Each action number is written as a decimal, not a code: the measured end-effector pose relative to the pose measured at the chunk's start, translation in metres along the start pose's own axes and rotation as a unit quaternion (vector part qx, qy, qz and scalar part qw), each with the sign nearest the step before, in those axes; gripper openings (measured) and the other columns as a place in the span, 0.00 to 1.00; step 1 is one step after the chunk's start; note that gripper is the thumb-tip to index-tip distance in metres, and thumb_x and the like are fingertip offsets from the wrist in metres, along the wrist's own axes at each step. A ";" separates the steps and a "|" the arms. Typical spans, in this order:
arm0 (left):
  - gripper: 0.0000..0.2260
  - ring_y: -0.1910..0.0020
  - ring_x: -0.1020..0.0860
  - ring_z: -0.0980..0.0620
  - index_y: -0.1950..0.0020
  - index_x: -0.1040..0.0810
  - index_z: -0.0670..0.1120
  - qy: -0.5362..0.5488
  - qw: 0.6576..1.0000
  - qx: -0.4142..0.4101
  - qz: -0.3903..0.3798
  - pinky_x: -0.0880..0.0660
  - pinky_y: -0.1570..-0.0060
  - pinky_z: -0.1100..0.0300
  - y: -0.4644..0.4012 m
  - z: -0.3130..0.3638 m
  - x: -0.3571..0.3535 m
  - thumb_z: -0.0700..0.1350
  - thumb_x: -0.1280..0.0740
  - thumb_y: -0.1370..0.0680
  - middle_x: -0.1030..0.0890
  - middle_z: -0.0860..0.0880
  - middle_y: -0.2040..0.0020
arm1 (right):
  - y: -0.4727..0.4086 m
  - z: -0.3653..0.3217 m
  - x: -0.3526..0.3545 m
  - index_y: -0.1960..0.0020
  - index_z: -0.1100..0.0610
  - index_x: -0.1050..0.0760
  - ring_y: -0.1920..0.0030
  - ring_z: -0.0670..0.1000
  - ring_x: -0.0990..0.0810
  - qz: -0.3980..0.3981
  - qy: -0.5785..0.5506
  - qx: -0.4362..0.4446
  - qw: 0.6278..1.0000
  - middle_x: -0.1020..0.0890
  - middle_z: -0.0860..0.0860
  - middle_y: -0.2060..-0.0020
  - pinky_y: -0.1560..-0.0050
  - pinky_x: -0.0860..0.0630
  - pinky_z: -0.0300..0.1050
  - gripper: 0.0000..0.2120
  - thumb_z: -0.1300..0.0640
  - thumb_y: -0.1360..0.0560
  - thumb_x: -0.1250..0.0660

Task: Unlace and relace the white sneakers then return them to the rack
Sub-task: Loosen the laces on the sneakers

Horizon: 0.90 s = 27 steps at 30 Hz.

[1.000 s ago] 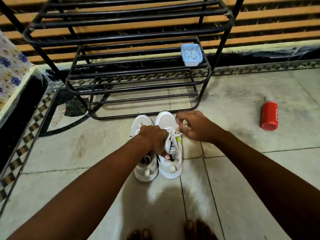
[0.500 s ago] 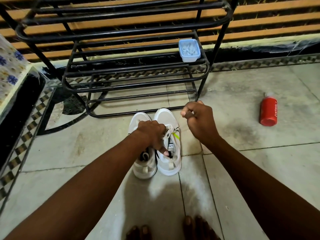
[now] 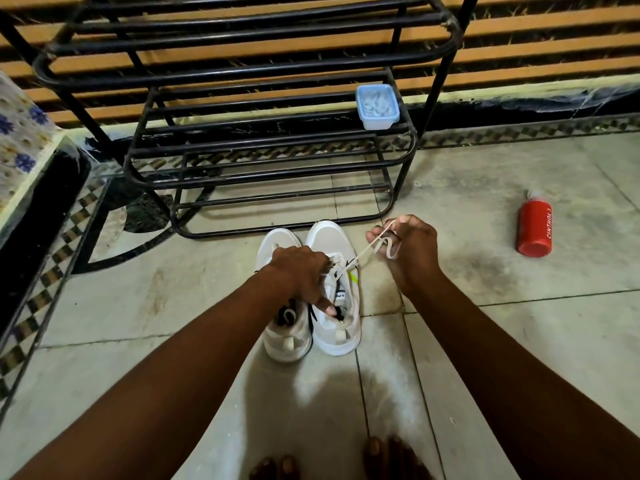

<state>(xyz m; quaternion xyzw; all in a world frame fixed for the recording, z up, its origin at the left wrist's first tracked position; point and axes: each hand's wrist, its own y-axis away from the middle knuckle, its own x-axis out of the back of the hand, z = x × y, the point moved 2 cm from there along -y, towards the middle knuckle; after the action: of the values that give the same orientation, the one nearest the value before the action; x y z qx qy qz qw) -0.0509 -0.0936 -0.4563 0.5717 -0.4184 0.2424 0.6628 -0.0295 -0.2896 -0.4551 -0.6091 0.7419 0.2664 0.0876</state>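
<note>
Head view, lace [image 3: 360, 252] looped round right fingers [image 3: 388, 245]

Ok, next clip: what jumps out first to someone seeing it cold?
Two hands over a pair of white sneakers on the tiled floor: the right hand pulls a pale shoelace out sideways, the left hand steadies the shoe. Behind stands a black metal rack; a red bottle lies right.

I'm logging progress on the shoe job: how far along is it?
Early. Done: both sneakers are off the rack, on the floor. In hand: the right hand pulls the lace out of the right sneaker while the left hand steadies it. Left: finishing this shoe, the left sneaker, relacing, racking.
</note>
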 end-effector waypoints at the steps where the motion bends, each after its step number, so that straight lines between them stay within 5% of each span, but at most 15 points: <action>1: 0.46 0.35 0.24 0.44 0.28 0.29 0.53 0.001 1.000 -0.001 0.000 0.29 0.36 0.46 0.000 0.000 -0.001 0.77 0.27 0.38 0.22 0.47 0.36 | 0.000 -0.005 -0.002 0.64 0.59 0.32 0.71 0.51 0.27 -0.002 -0.063 -0.005 0.998 0.29 0.56 0.68 0.67 0.27 0.44 0.14 0.73 0.25 0.47; 3: 0.46 0.35 0.24 0.44 0.28 0.29 0.53 -0.001 1.000 0.000 -0.004 0.29 0.36 0.45 0.000 0.000 -0.001 0.77 0.27 0.38 0.22 0.47 0.37 | -0.005 -0.017 -0.004 0.64 0.58 0.33 0.74 0.48 0.34 -0.011 -0.037 0.015 0.999 0.30 0.53 0.70 0.71 0.38 0.39 0.15 0.74 0.27 0.49; 5: 0.46 0.36 0.24 0.44 0.29 0.29 0.53 -0.008 1.000 0.002 -0.006 0.29 0.37 0.44 -0.001 0.000 -0.001 0.77 0.27 0.39 0.21 0.47 0.37 | -0.007 -0.020 -0.002 0.63 0.56 0.30 0.73 0.47 0.33 -0.045 0.157 0.107 0.981 0.25 0.54 0.69 0.70 0.37 0.39 0.15 0.71 0.24 0.46; 8: 0.45 0.37 0.23 0.44 0.29 0.28 0.53 -0.012 1.000 0.003 -0.004 0.28 0.37 0.45 -0.002 0.000 -0.001 0.77 0.27 0.38 0.21 0.47 0.38 | -0.004 -0.018 0.002 0.55 0.54 0.27 0.66 0.41 0.21 -0.157 0.464 0.264 0.831 0.17 0.51 0.63 0.62 0.27 0.39 0.08 0.65 0.21 0.37; 11: 0.44 0.36 0.24 0.44 0.30 0.28 0.53 -0.015 1.000 0.002 -0.003 0.28 0.36 0.45 -0.002 0.002 -0.001 0.76 0.26 0.38 0.21 0.47 0.37 | 0.004 -0.003 0.003 0.41 0.53 0.24 0.64 0.40 0.22 -0.314 0.608 0.262 0.680 0.16 0.48 0.61 0.57 0.32 0.29 0.10 0.60 0.22 0.33; 14: 0.44 0.35 0.24 0.44 0.29 0.29 0.53 -0.013 1.000 0.003 -0.001 0.29 0.37 0.45 -0.002 0.003 0.000 0.76 0.26 0.38 0.22 0.47 0.36 | 0.005 0.013 0.002 0.47 0.53 0.18 0.58 0.50 0.22 -0.347 0.698 0.255 0.572 0.18 0.51 0.60 0.58 0.33 0.41 0.09 0.52 0.27 0.28; 18: 0.47 0.34 0.25 0.44 0.27 0.30 0.54 0.001 1.000 0.006 -0.002 0.29 0.36 0.45 -0.004 0.000 -0.001 0.78 0.27 0.39 0.23 0.47 0.35 | -0.003 0.010 -0.001 0.67 0.52 0.25 0.65 0.54 0.26 -0.301 0.709 0.284 0.571 0.27 0.46 0.73 0.63 0.39 0.43 0.17 0.43 0.28 0.26; 23: 0.50 0.34 0.25 0.44 0.25 0.31 0.54 0.012 1.000 -0.004 -0.005 0.28 0.37 0.46 -0.004 -0.006 -0.004 0.79 0.27 0.41 0.22 0.48 0.34 | 0.002 0.001 -0.005 0.70 0.55 0.27 0.74 0.55 0.27 -0.176 0.747 0.404 0.498 0.32 0.50 0.78 0.67 0.39 0.41 0.23 0.40 0.33 0.22; 27: 0.50 0.34 0.25 0.44 0.25 0.30 0.54 0.012 1.000 -0.009 0.003 0.27 0.36 0.46 -0.005 -0.005 -0.003 0.78 0.27 0.40 0.21 0.48 0.34 | -0.013 -0.036 0.015 0.72 0.52 0.38 0.76 0.51 0.35 -0.122 0.693 0.386 0.597 0.37 0.45 0.78 0.67 0.38 0.41 0.28 0.39 0.32 0.23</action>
<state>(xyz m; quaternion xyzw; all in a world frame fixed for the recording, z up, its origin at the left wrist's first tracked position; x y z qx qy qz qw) -0.0475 -0.0890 -0.4616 0.5615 -0.4139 0.2477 0.6723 -0.0140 -0.3225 -0.4351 -0.6043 0.5321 -0.5603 -0.1942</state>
